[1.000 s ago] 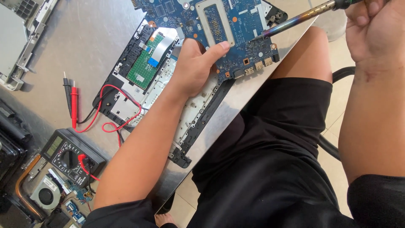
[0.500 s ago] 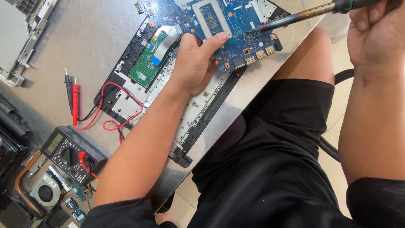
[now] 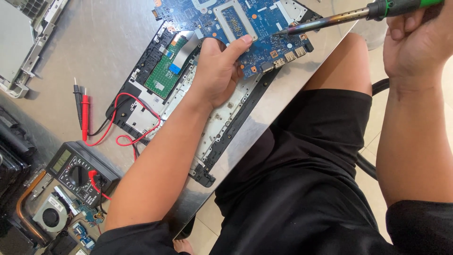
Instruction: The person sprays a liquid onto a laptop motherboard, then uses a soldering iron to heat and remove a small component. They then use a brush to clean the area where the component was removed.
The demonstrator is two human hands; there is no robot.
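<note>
We see left hand (image 3: 218,71), fingers clenched on blue motherboard (image 3: 245,23) edge over bench (image 3: 104,42). Right hand (image 3: 415,42) fingers grasp soldering iron (image 3: 339,19), tip touching board beyond left fingertips.

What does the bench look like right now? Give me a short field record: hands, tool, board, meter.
left hand: gripping the near edge of the blue board, thumb on top
right hand: holding the soldering iron
iron tip: on the board's right side, near the ports
board: lies over an open laptop case
meter: lower left on the table, red and black probes beside it
fan: bottom left corner
</note>
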